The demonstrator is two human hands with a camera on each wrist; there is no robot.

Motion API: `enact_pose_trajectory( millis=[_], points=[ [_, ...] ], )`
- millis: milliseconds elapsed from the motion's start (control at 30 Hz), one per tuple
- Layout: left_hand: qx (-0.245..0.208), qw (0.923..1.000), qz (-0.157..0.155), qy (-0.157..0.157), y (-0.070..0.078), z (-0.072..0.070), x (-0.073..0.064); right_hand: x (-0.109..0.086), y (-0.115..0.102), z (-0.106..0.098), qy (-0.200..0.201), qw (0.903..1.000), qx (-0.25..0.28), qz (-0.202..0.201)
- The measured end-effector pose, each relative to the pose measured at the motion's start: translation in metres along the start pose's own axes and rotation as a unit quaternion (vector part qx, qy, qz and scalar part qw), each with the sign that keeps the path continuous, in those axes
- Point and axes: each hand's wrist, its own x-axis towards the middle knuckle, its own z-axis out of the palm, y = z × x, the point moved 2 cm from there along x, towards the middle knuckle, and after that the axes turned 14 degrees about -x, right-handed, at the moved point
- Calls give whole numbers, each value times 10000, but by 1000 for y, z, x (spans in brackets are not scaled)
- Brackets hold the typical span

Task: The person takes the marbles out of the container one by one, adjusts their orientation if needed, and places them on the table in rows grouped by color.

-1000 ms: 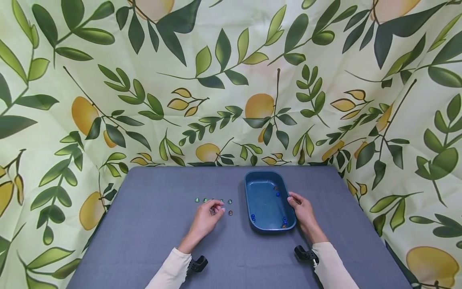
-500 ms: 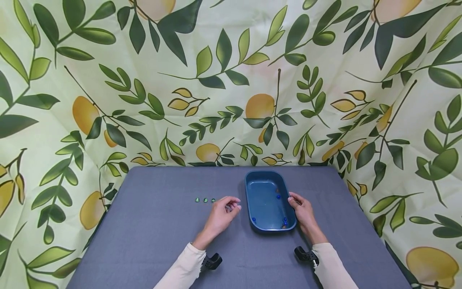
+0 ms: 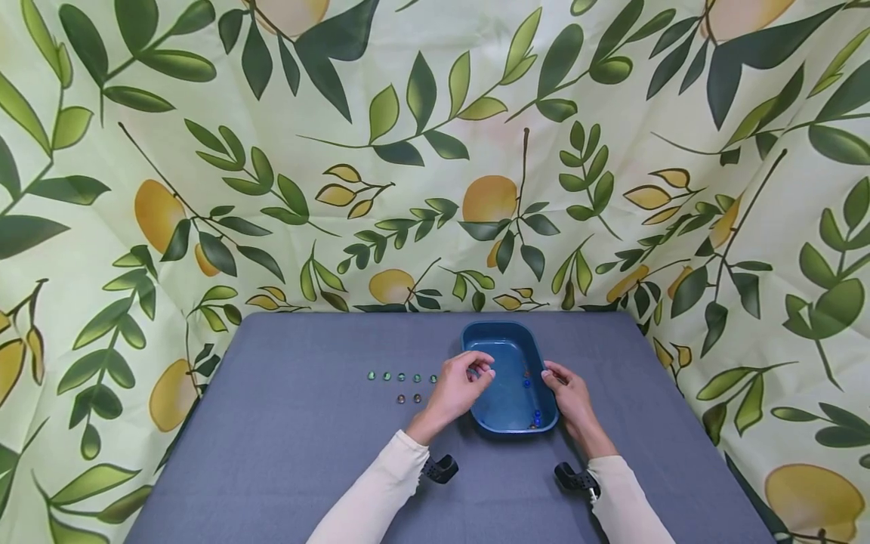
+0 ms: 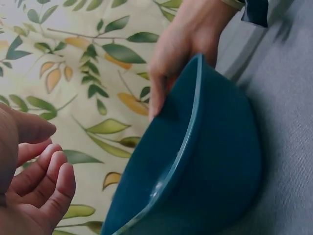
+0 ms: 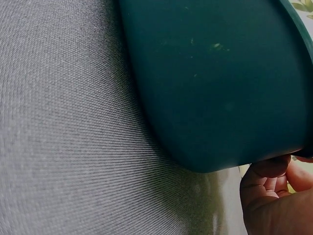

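Observation:
A deep blue plastic tray (image 3: 503,408) with rounded corners stands right of the table's middle. My right hand (image 3: 571,397) grips its right wall near the rim, thumb inside. My left hand (image 3: 461,389) hangs over the tray's left rim, palm inward. Its fingers (image 4: 61,183) are bent in the left wrist view, with the thumb close above the index finger; I cannot tell whether something small is between them. Inside the tray lie a blue marble (image 3: 526,384) and a brown marble (image 3: 526,373) by the right wall, with other marbles at the near right corner.
Several green marbles (image 3: 401,377) form a row on the grey table (image 3: 306,453), left of the tray. Two brown marbles (image 3: 409,399) show in front of them. A leaf-and-fruit patterned cloth (image 3: 435,189) hangs behind and at both sides.
My left hand has moved right, from the marble rows to over the tray's left side. The marbles along the tray's right wall have shifted slightly nearer. My right hand keeps its place.

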Motion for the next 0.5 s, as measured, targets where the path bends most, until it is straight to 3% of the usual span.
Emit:
enact_pose_trajectory(
  millis=[333, 500],
  points=[
    [462, 9976, -392, -334, -15, 34, 28, 0, 1, 1, 0, 10000, -62, 1],
    [847, 9913, -760, -669, -23, 47, 38, -1, 0, 1, -28, 10000, -54, 53]
  ],
)
